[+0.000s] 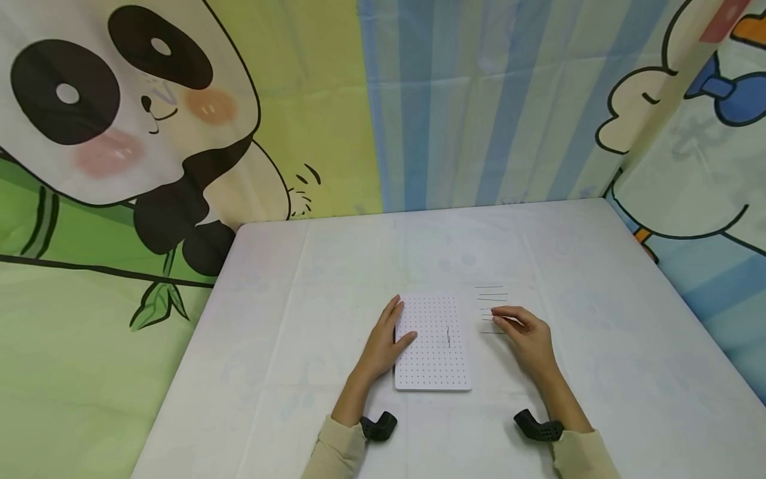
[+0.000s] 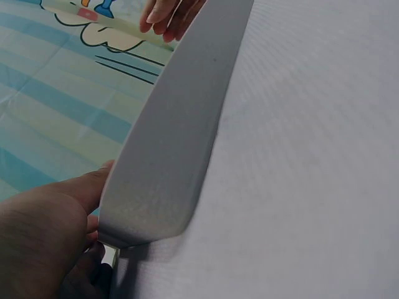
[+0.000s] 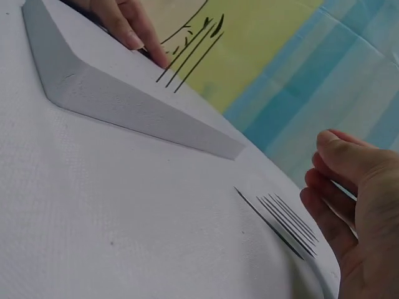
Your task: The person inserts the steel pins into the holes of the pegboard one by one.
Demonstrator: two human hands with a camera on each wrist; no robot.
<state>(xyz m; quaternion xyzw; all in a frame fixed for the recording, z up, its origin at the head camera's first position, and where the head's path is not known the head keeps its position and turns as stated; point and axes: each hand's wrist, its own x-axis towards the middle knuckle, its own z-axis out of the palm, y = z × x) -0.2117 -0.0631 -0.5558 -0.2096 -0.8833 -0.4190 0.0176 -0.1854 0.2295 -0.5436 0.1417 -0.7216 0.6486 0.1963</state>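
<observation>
A white board (image 1: 427, 376) with rows of small holes lies on the table. Three thin dark rods (image 3: 198, 62) stand up from it in the right wrist view. My left hand (image 1: 378, 346) rests at the board's left edge, fingers stretched along the side and thumb on the top face. To the right of the board, several similar rods (image 3: 269, 222) lie side by side on the table. Over them is my right hand (image 1: 529, 338), thumb and index finger bent toward each other with a small gap. No rod shows between its fingertips in the right wrist view.
A white cloth covers the table (image 1: 335, 266). Behind it hangs a printed curtain with a panda (image 1: 155, 100) and blue stripes. Another printed sheet (image 1: 706, 166) stands along the right side. Each wrist wears a black camera mount (image 1: 379, 426).
</observation>
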